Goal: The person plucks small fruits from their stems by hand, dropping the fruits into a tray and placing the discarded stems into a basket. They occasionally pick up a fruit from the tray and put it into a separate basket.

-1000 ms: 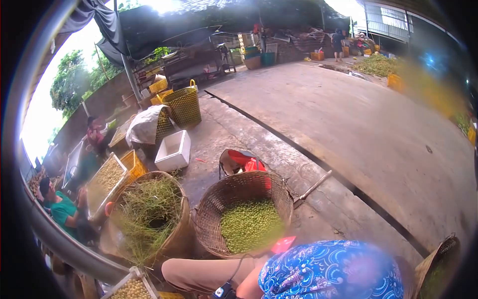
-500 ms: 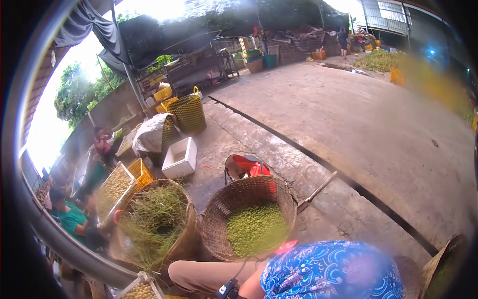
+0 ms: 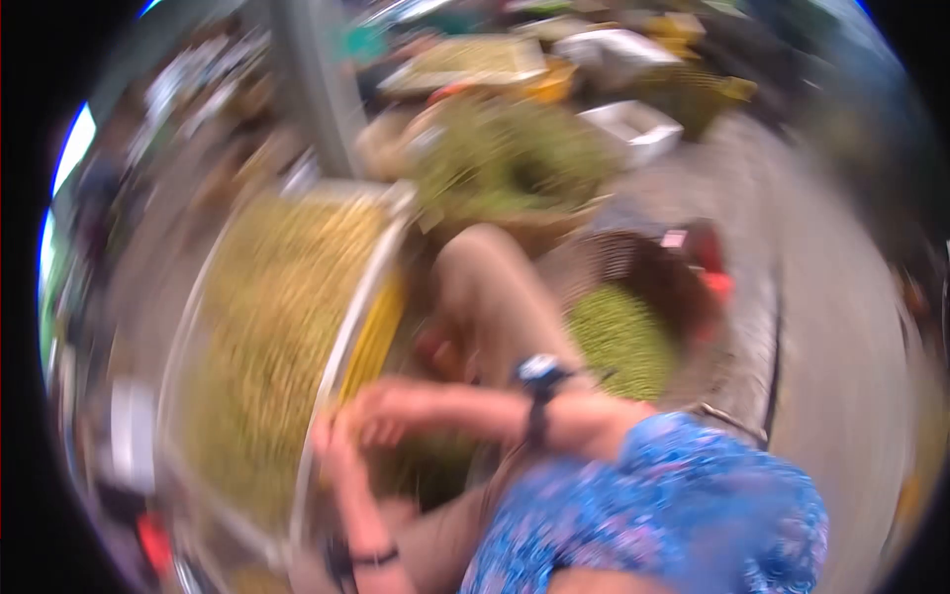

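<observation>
My right hand [image 3: 388,411], on the arm with a dark watch, is beside the near rim of a wide white-edged tray [image 3: 372,277] of yellowish round items [image 3: 287,327]. Close to it, or touching it, is my left hand [image 3: 338,438], whose wrist has a dark band. Motion blur smears the fingers of both hands, and whether they hold anything cannot be made out. A woven basket [image 3: 698,342] with small green round items [image 3: 623,342] stands right of my knee.
Behind my knee a large basket [image 3: 554,233] holds green stalks [image 3: 505,158]. Farther back are a white box [image 3: 638,129], another tray [image 3: 470,61] and a grey post [image 3: 315,89]. A yellow crate [image 3: 374,337] sits under the near tray.
The view has swung left and down. Both hands and the large near tray have come into view, while the green-filled basket has shifted right and up in the picture.
</observation>
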The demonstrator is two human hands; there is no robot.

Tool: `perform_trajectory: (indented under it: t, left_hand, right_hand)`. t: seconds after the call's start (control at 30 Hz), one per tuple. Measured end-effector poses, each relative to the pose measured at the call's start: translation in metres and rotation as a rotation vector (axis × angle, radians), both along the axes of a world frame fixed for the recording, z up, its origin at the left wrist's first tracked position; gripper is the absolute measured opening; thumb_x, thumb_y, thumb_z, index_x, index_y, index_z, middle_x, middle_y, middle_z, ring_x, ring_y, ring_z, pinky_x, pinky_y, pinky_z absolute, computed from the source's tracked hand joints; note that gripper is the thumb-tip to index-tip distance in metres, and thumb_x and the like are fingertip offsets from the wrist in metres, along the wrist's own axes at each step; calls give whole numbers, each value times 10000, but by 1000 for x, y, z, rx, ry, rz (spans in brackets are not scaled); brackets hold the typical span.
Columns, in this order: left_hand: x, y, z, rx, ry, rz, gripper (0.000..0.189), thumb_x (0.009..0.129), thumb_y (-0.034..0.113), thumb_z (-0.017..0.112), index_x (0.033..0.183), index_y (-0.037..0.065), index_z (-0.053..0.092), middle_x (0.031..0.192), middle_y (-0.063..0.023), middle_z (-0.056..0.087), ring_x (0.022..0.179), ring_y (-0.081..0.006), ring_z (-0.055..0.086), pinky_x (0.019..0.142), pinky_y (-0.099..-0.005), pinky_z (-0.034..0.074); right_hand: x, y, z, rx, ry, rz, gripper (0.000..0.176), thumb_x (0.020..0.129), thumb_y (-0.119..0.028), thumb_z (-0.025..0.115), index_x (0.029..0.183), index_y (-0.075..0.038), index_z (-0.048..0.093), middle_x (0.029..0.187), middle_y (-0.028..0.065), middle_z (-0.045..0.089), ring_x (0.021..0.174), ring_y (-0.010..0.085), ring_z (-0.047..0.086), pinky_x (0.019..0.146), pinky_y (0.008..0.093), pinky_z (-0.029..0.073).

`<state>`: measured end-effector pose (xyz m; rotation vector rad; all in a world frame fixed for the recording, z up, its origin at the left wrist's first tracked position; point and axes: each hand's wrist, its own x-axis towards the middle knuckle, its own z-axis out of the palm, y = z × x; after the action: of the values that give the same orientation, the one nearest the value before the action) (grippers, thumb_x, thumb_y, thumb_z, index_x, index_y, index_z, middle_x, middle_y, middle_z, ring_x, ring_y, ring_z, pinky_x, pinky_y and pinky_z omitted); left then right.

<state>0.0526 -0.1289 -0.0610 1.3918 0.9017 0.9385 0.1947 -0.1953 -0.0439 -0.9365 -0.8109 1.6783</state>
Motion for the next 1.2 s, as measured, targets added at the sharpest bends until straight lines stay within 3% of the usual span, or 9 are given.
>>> perform_trajectory:
  t: [0.07, 0.13, 0.37, 0.53, 0.6, 0.73, 0.8, 0.9, 1.2]
  left_hand:
    - [-1, -10, 28, -237, -31, 55, 83, 770, 145, 587, 775, 65, 568, 568, 71, 415, 452, -10, 294, 393, -189, 214]
    - [-8, -11, 34, -293, -150, -73, 150, 816, 188, 547, 761, 49, 568, 529, 85, 358, 404, 11, 253, 362, -165, 162]
    - [-14, -14, 23, -506, -349, -281, 285, 870, 278, 501, 798, 14, 580, 556, 44, 425, 385, -8, 336, 336, -140, 235]
    - [-16, -13, 24, -563, -438, -308, 278, 858, 282, 525, 791, 20, 589, 546, 41, 429, 379, -6, 331, 334, -138, 230]
    - [-16, -4, 18, -531, -271, -281, 272, 845, 283, 547, 763, 29, 597, 538, 43, 425, 369, -4, 326, 326, -135, 222]
    - [-17, -7, 21, -516, -192, -288, 263, 846, 256, 546, 729, 27, 601, 547, 45, 444, 404, -9, 346, 357, -149, 248]
    - [-16, -8, 27, -165, 56, -280, 251, 843, 226, 543, 709, 20, 595, 569, 39, 478, 454, -19, 369, 407, -167, 284]
    - [-17, -8, 35, -147, 160, -195, 211, 826, 170, 557, 690, 11, 580, 586, 34, 500, 498, -27, 375, 450, -184, 302]
    - [-27, 2, 9, 30, 174, 31, 126, 781, 58, 592, 674, 20, 540, 567, 49, 473, 508, -18, 360, 444, -180, 275]
  right_hand:
    - [11, 2, -2, -122, 117, 32, 102, 799, -134, 537, 878, -79, 570, 675, 21, 562, 503, 67, 453, 413, 193, 331]
    - [20, 8, -23, -109, 275, 4, 134, 783, -153, 522, 888, -73, 545, 704, 30, 571, 482, 83, 465, 396, 203, 346]
    - [1, 25, -32, -198, 353, -40, 315, 857, -329, 453, 951, -40, 537, 682, -8, 503, 496, 66, 410, 388, 192, 283]
    - [-2, 25, -15, -127, 525, 61, 300, 863, -293, 478, 1000, -29, 518, 665, -5, 493, 481, 49, 393, 382, 179, 252]
    - [3, 32, -13, -14, 297, 17, 254, 868, -237, 485, 1003, -24, 517, 653, 0, 494, 462, 44, 378, 378, 174, 241]
    - [5, 34, -13, 7, 309, 24, 201, 859, -169, 504, 1002, -28, 521, 636, -6, 490, 451, 35, 372, 378, 169, 238]
    - [8, 34, -17, -11, 272, 157, 194, 847, -145, 525, 1008, -36, 524, 640, -9, 504, 459, 29, 384, 383, 167, 250]
    - [9, 35, -17, -55, 192, 149, 169, 823, -113, 550, 984, -67, 525, 673, 9, 533, 459, 28, 385, 386, 165, 253]
    - [-2, 37, -19, -127, 124, 153, 138, 817, -118, 565, 947, -80, 538, 706, 25, 571, 456, 23, 397, 377, 154, 276]
